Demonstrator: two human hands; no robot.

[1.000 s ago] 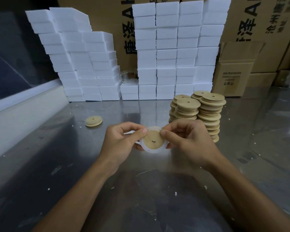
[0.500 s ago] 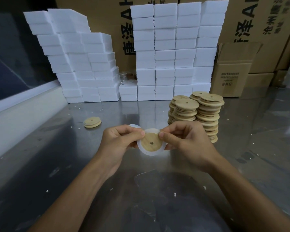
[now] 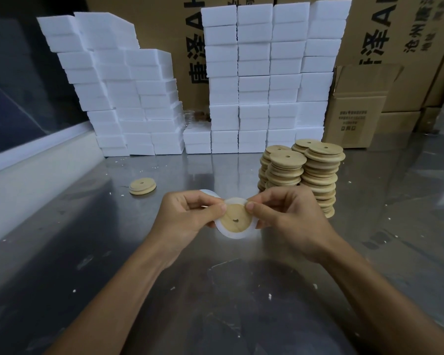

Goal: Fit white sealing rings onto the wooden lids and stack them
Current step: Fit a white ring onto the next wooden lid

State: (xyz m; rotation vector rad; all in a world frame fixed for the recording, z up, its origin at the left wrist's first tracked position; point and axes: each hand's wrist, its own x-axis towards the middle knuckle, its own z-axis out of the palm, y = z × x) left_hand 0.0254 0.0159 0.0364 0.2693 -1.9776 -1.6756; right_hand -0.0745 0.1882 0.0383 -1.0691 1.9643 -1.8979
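Between both hands, above the metal table, I hold a round wooden lid [image 3: 235, 220] with a small centre hole. A white sealing ring [image 3: 232, 234] wraps its edge. My left hand [image 3: 187, 219] pinches the lid's left rim with thumb and fingers, and a second white ring [image 3: 208, 192] pokes out behind its fingers. The lid's upper right rim and the ring there are pinched by my right hand [image 3: 290, 219]. Several stacks of bare wooden lids [image 3: 318, 175] stand just behind my right hand. One single lid [image 3: 142, 186] lies on the table to the far left.
Stacks of white foam blocks [image 3: 264, 80] line the back of the steel table [image 3: 215, 303], with more foam blocks at the back left [image 3: 123, 98]. Cardboard boxes [image 3: 356, 108] stand at the back right. A white ledge [image 3: 36, 165] runs along the left side.
Both hands have turned the lid a little and worked along its rim. The second white ring now shows more behind my left fingers.
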